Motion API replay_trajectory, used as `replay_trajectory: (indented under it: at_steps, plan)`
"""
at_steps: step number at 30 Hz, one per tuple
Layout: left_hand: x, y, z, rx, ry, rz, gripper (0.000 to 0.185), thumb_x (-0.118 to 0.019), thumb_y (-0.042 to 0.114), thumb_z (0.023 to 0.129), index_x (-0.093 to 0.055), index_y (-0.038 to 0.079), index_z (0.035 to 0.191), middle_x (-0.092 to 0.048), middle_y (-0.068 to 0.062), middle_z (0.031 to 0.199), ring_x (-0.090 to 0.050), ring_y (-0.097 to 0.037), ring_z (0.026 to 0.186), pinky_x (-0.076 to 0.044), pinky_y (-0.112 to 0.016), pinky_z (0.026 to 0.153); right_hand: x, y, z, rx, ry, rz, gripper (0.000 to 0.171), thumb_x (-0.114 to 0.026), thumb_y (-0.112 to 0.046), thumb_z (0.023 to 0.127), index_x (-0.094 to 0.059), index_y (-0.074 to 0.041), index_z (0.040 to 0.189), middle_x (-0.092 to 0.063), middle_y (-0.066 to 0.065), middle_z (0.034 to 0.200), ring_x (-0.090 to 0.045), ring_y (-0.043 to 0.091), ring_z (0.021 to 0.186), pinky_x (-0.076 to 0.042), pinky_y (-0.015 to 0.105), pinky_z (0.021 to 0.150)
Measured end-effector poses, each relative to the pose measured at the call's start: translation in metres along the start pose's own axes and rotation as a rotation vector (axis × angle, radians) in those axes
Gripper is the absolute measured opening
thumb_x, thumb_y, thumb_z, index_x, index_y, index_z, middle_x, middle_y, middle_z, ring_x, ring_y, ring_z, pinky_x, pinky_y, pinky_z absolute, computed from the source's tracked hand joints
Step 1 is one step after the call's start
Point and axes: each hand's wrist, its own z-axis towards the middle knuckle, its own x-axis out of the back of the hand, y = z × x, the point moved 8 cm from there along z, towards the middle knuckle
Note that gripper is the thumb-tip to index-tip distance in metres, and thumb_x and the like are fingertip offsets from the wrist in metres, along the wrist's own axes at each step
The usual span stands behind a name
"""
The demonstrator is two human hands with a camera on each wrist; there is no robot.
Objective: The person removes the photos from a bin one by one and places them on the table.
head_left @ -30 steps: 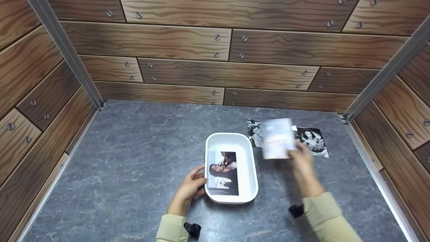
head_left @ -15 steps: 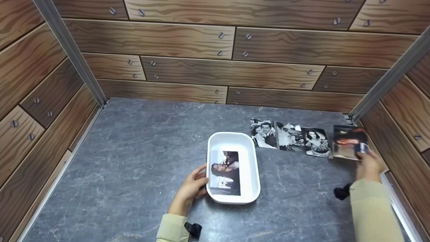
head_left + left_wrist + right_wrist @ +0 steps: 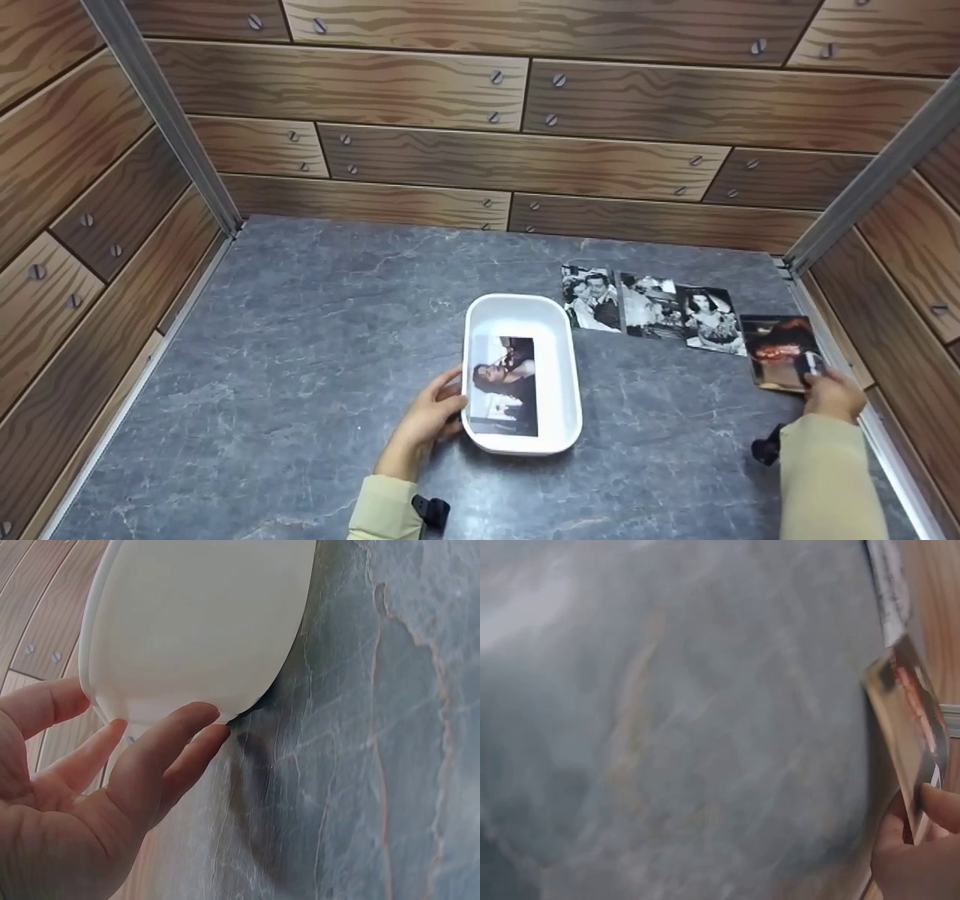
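Although the right wrist view is blurred and shows little beyond grey stone, the right hand (image 3: 832, 394) can be seen pinching the near corner of a dark reddish colour photograph (image 3: 780, 352), which sits at the right end of a row of three black-and-white photographs (image 3: 652, 304) lying flat on the grey marble-patterned desk (image 3: 300, 337). That photograph is close to the metal strip at the desk's right edge, with the wood-print wall just beyond. Left of the row, the left hand (image 3: 427, 420) rests with relaxed, straight fingers against the near left wall of a white oblong plastic tray (image 3: 559, 375), which holds another photograph (image 3: 502, 386). Much bare desk lies to the far left.
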Motion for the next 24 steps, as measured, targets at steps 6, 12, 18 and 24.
replay_trajectory:
  at_steps: [6, 12, 18, 24]
  plan:
    - [0.001, 0.001, 0.0, 0.012, 0.0, 0.024, 0.061, -0.053, 0.005, 0.093, -0.032, 0.005, 0.15, -0.043, -0.029, 0.144, -0.063, -0.025, 0.107, -0.058, -0.029, 0.071, 0.01, -0.004, 0.0, 0.203, 0.025, -0.499, 0.029, -0.063, -0.005, 0.086, -0.069, -0.032, 0.093, -0.058, -0.024, 0.082, -0.05, 0.006, 0.118, -0.039, 0.009, 0.1]
    - [0.001, 0.002, -0.001, 0.001, 0.001, 0.032, 0.062, -0.055, 0.005, 0.092, -0.033, 0.005, 0.15, -0.043, -0.03, 0.143, -0.063, -0.023, 0.104, -0.057, -0.027, 0.067, 0.013, -0.012, -0.001, 0.403, 0.043, -0.656, 0.044, -0.069, -0.019, 0.086, -0.062, -0.016, 0.13, -0.044, -0.033, 0.06, -0.047, -0.012, 0.069, -0.038, 0.007, 0.081]
    - [-0.001, 0.001, 0.001, -0.006, -0.013, 0.014, 0.062, -0.055, 0.006, 0.092, -0.032, 0.004, 0.15, -0.044, -0.03, 0.143, -0.063, -0.023, 0.105, -0.058, -0.029, 0.07, 0.005, -0.013, -0.005, 0.508, 0.075, -0.686, 0.059, -0.065, -0.031, 0.09, -0.048, -0.011, 0.142, -0.057, -0.003, 0.114, -0.052, 0.01, 0.106, -0.038, 0.02, 0.104]
    - [0.0, -0.001, 0.0, -0.005, -0.007, -0.009, 0.062, -0.055, 0.005, 0.091, -0.033, 0.004, 0.149, -0.044, -0.03, 0.142, -0.063, -0.024, 0.105, -0.059, -0.03, 0.072, -0.043, -0.007, -0.032, 0.5, -0.064, -0.454, 0.064, -0.065, -0.028, 0.091, -0.041, -0.007, 0.146, -0.052, -0.006, 0.116, -0.052, 0.002, 0.099, -0.043, 0.01, 0.089]
